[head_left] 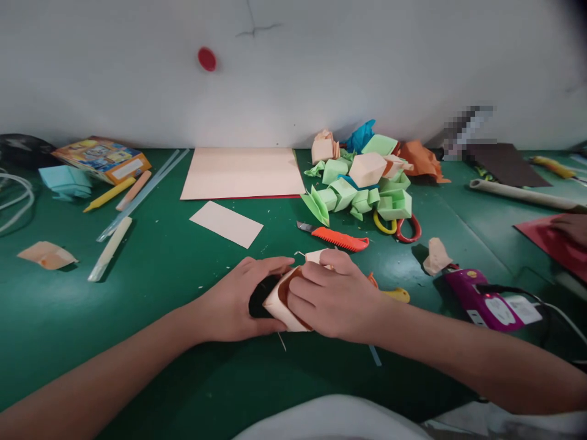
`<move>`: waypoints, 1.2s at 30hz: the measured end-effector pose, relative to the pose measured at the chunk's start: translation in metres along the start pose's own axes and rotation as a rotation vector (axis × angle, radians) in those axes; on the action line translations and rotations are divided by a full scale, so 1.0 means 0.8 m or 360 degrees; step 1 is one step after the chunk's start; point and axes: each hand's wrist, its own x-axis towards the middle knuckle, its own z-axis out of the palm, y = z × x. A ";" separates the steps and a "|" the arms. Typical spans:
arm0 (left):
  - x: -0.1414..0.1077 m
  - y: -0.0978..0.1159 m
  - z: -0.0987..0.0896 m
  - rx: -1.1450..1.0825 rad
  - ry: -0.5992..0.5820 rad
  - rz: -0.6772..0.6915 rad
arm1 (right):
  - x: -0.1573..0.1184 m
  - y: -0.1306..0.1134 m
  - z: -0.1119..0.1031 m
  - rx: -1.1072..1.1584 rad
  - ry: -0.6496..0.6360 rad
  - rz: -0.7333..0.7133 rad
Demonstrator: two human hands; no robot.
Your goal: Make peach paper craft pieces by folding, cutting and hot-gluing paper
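Observation:
Between my hands is a small peach folded paper box (280, 307), tilted on the green table. My left hand (233, 299) curves round its left side, thumb low and fingers above, with a dark gap between palm and box. The fingers of my right hand (337, 296) are curled into and over the box's open side, and a peach flap shows under the index finger. Those right fingertips are partly hidden. Just beyond lies an orange cutter (340, 238) with its blade out, and a peach paper strip (227, 224) rests to the upper left.
Folded green and peach paper pieces (367, 171) are heaped at the back, with scissors handles (409, 229) beside them. Large peach sheets (243, 173) lie at the wall. Markers (110, 250) are at left, a purple device (483, 299) at right, and another person's hand (571, 227) at far right.

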 end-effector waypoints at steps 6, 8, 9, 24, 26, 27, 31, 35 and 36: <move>0.001 -0.007 -0.003 0.0008 -0.0044 0.0062 | 0.003 -0.007 0.005 0.0319 -0.0141 0.0122; 0.002 -0.006 -0.005 0.0012 -0.0050 0.0066 | 0.006 -0.009 0.006 0.0397 -0.0191 0.0159; 0.003 -0.005 -0.006 0.0018 -0.0059 0.0066 | 0.008 -0.010 0.007 0.0415 -0.0204 0.0154; 0.014 0.008 -0.014 0.0053 -0.0097 0.0111 | 0.019 -0.004 0.005 0.0299 -0.0467 0.0109; 0.016 0.010 -0.015 0.0067 -0.0090 0.0133 | 0.017 0.000 0.000 0.0521 -0.0540 0.0190; 0.016 0.011 -0.015 0.0072 -0.0073 0.0137 | 0.016 0.002 -0.003 0.0637 -0.0573 0.0229; 0.016 0.010 -0.012 0.0044 -0.0053 0.0162 | 0.006 0.018 -0.020 0.1063 -0.0510 0.0357; 0.011 0.001 -0.009 0.0102 -0.0086 0.0085 | -0.021 0.041 -0.028 0.1103 -0.0439 0.0465; 0.010 -0.001 -0.008 0.0115 -0.0098 0.0067 | -0.029 0.046 -0.028 0.1077 -0.0464 0.0537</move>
